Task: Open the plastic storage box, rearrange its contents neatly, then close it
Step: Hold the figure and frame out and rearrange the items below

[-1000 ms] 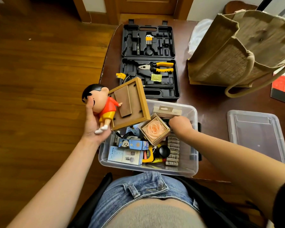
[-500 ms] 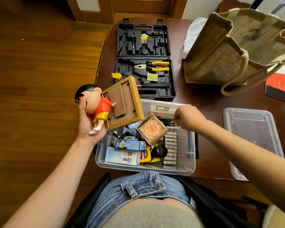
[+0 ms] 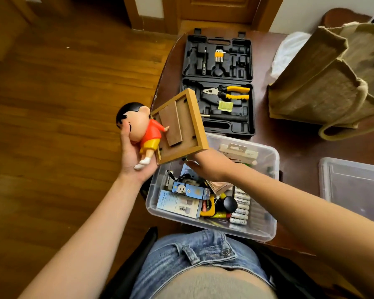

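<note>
We have the storage box (image 3: pixel 212 228) open on the bench, its lid (image 3: pixel 354 182) lying aside; our left hand (image 3: pixel 132 157) grips figurine (image 3: pixel 143 131) and frame (image 3: pixel 179 126), our right hand (image 3: pixel 207 167) reaches among the contents, grasp unclear; sorting unfinished, closing remains

left hand (image 3: pixel 131 156) palm-up with fingers cupped in a grip, right hand (image 3: pixel 209 165) reaching leftward, knuckles up

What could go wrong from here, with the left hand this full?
The left hand holds both the doll and the wooden frame, tilted, above the storage box; either might slip. The right hand reaches under the frame and could knock it. The box sits near the table edge and might tip.
</note>
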{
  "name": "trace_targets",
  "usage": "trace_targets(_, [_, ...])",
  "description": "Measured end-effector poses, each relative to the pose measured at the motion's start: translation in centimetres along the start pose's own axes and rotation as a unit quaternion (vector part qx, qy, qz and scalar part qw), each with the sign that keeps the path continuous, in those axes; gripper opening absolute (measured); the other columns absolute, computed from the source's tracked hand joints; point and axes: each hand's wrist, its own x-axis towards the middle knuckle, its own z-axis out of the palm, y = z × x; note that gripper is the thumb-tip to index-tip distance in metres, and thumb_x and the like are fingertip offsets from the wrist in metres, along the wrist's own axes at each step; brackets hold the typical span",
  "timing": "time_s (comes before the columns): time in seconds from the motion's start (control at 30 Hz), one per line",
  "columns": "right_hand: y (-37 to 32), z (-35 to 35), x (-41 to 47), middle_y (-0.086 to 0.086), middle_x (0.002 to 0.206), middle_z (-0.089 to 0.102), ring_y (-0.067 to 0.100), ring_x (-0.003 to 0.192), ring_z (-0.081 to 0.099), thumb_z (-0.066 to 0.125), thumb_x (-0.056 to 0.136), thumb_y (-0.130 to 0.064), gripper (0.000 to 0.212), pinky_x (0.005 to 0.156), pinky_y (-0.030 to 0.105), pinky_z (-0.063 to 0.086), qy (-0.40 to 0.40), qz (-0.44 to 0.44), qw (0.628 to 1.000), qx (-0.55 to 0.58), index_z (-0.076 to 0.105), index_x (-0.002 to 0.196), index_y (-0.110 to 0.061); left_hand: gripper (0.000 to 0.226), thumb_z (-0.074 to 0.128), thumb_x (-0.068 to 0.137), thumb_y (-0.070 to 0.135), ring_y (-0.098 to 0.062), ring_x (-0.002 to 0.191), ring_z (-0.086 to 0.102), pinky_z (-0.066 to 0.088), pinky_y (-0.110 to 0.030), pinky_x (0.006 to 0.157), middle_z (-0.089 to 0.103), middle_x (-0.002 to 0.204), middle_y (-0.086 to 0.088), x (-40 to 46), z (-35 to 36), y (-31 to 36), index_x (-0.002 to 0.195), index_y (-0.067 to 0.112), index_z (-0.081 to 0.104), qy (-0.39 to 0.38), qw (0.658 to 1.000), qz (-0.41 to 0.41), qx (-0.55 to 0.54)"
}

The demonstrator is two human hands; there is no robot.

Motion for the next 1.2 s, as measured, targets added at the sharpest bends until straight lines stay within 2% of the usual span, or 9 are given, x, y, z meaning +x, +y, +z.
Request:
trace_targets(0.1, [-0.6,0.8,1.9,0.013,0.11,0.06,0.028,0.101,0.055,0.048,0.096,-0.016,0.016,0.087,0.038,0.046,-0.054,0.023,0.998,0.013,0.059,0.102,-0.008,0.117,0.088,0.033,0.058,-0.032,0.124,0.052,0.042,-0.05,0.103,0.056,0.129,-0.015,-0.2,0.0,0.1,0.134,0.016,0.048,0.004,1.0,-0.004,-0.007])
trace_targets(0.2, [-0.5,1.3,3.9,0.007,0.092,0.054,0.024,0.087,0.051,0.054,0.091,-0.018,0.021,0.074,0.031,0.043,-0.097,0.078,0.992,-0.026,0.049,0.071,-0.02,0.113,0.088,0.033,0.058,-0.031,0.116,0.059,0.048,-0.048,0.096,0.062,0.122,-0.014,-0.2,-0.1,0.0,0.131,0.015,0.05,0.005,1.0,-0.009,-0.013])
trace_targets(0.37, [0.5,4.0,7.3,0.014,0.118,0.064,0.019,0.085,0.058,0.047,0.097,-0.029,0.023,0.073,0.028,0.041,-0.296,0.191,0.935,-0.035,0.059,0.098,-0.009,0.125,0.089,0.026,0.058,-0.032,0.125,0.051,0.038,-0.05,0.107,0.052,0.136,-0.017,0.3,-0.5,-0.2,0.135,0.015,0.047,0.051,0.998,-0.017,-0.027])
trace_targets(0.53, [1.8,7.0,8.3,0.009,0.122,0.059,0.019,0.093,0.048,0.05,0.093,-0.028,0.029,0.09,0.033,0.042,-0.169,0.213,0.961,-0.052,0.039,0.067,-0.022,0.112,0.089,0.027,0.057,-0.031,0.103,0.066,0.055,-0.048,0.083,0.069,0.11,-0.015,0.5,-0.4,-0.5,0.124,0.015,0.053,0.047,0.998,-0.036,-0.025])
trace_targets(0.6, [2.1,8.3,9.1,0.006,0.125,0.059,0.022,0.106,0.055,0.05,0.093,-0.029,0.012,0.095,0.034,0.046,-0.157,0.205,0.963,-0.071,0.057,0.091,-0.019,0.115,0.089,0.027,0.058,-0.033,0.108,0.064,0.052,-0.05,0.089,0.065,0.117,-0.016,0.7,-0.3,-0.4,0.127,0.015,0.051,0.047,0.998,-0.042,-0.017])
trace_targets(0.7, [2.1,9.5,10.0,0.004,0.132,0.055,0.026,0.119,0.051,0.05,0.092,-0.029,0.032,0.101,0.038,0.043,-0.157,0.22,0.962,-0.04,0.056,0.122,-0.02,0.115,0.088,0.03,0.059,-0.034,0.117,0.057,0.041,-0.053,0.103,0.059,0.127,-0.018,1.0,-0.3,-0.1,0.129,0.014,0.051,0.037,0.998,-0.042,-0.012])
trace_targets(0.9, [3.1,10.6,10.4,0.005,0.131,0.055,0.023,0.118,0.052,0.05,0.092,-0.03,0.031,0.098,0.033,0.041,-0.192,0.257,0.947,0.022,0.053,0.12,-0.018,0.113,0.089,0.03,0.058,-0.034,0.124,0.052,0.035,-0.054,0.108,0.053,0.135,-0.018,1.5,-0.3,0.3,0.128,0.015,0.053,0.029,0.999,-0.043,-0.016])
trace_targets(1.1, [3.1,10.1,10.7,0.008,0.124,0.056,0.025,0.112,0.052,0.05,0.092,-0.029,0.009,0.098,0.034,0.042,-0.166,0.219,0.96,0.049,0.05,0.098,-0.022,0.114,0.088,0.032,0.059,-0.035,0.121,0.054,0.038,-0.056,0.104,0.051,0.137,-0.018,1.6,0.3,0.3,0.131,0.017,0.051,0.011,0.999,-0.045,-0.009])
trace_targets(1.2, [2.6,9.0,9.6,-0.008,0.086,0.053,0.014,0.088,0.049,0.049,0.094,-0.03,0.023,0.094,0.027,0.038,-0.139,0.205,0.965,0.09,0.039,0.073,-0.027,0.12,0.088,0.031,0.059,-0.035,0.123,0.053,0.036,-0.057,0.105,0.05,0.139,-0.018,1.6,0.5,0.2,0.135,0.016,0.047,0.015,0.999,-0.046,-0.013])
